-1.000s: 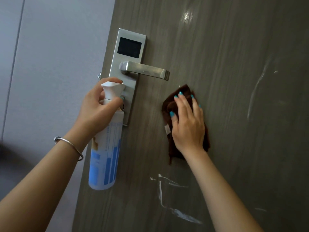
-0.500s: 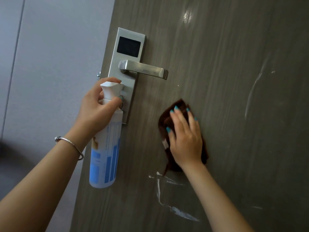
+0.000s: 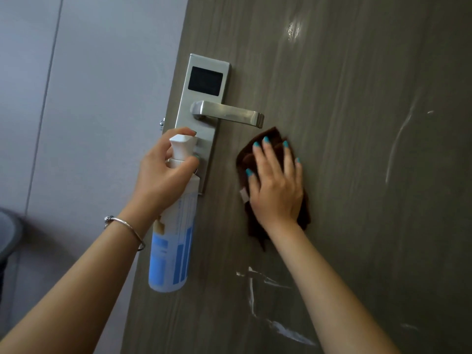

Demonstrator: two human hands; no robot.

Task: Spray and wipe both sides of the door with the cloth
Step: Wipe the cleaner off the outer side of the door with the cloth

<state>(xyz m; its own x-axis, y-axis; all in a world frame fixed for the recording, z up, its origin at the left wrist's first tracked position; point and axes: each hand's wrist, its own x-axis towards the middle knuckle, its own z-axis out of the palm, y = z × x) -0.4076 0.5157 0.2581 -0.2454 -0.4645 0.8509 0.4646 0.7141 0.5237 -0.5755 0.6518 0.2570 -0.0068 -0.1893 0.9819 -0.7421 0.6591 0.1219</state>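
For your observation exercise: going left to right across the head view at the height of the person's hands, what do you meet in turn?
Wall → left hand holding the spray bottle → lock plate → right hand pressing the brown cloth on the door → long white streak on the door.

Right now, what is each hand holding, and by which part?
The left hand grips the spray bottle around its neck, just under the nozzle. The right hand holds nothing in a grip; its flat fingers press the brown cloth against the door.
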